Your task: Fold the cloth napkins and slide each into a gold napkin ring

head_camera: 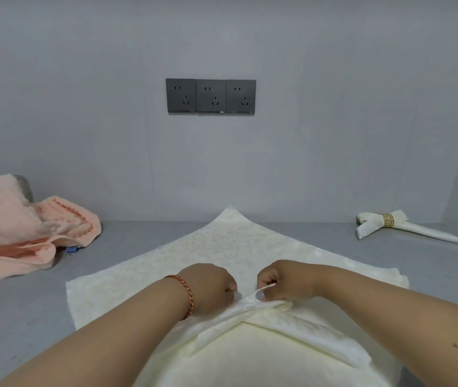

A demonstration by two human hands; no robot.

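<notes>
A cream patterned cloth napkin (222,247) lies spread like a diamond on the grey table, its far corner against the wall. Its near corner is folded up into a narrow pleated band (292,331). My left hand (208,289) and my right hand (286,283) meet at the middle of that fold, and each pinches the raised peak of cloth between thumb and fingers. A braided red bracelet sits on my left wrist. At the far right lies a finished white napkin (417,229), rolled and held in a gold napkin ring (387,220).
A heap of peach-pink towels (12,227) covers the left side of the grey table (26,317), with a small blue tag at its edge. Three dark wall sockets (210,95) sit on the grey wall straight ahead.
</notes>
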